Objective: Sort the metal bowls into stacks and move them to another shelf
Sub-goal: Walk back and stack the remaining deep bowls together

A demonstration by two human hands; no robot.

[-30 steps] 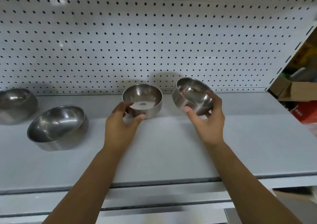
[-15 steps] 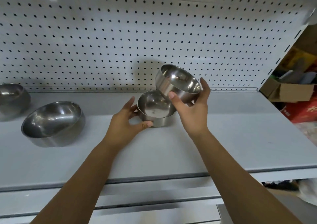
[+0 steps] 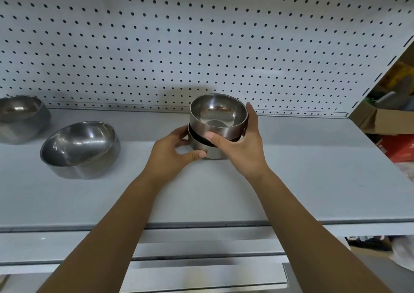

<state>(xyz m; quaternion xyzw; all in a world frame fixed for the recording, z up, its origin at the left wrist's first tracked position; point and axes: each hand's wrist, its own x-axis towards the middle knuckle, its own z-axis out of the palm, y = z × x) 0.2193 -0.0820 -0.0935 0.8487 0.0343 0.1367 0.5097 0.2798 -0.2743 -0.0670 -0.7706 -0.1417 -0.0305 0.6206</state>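
Two small metal bowls sit nested at the middle of the grey shelf (image 3: 313, 180). My right hand (image 3: 242, 149) grips the upper small bowl (image 3: 218, 113), thumb on its front wall, fingers behind its right side. That bowl sits tilted in the lower small bowl (image 3: 212, 152), which stands on the shelf. My left hand (image 3: 172, 156) holds the lower bowl from the left, thumb across its front. A larger metal bowl (image 3: 79, 149) leans on the shelf to the left, and another large bowl (image 3: 20, 117) stands at the far left by the pegboard.
A white pegboard (image 3: 201, 46) backs the shelf. A lower shelf edge (image 3: 201, 248) runs below the front. Cardboard boxes (image 3: 385, 122) and a red package (image 3: 398, 147) lie beyond the shelf's right end.
My right hand carried its small bowl leftward and down into the bowl that my left hand holds; the two now nest. The large bowls stayed in place.
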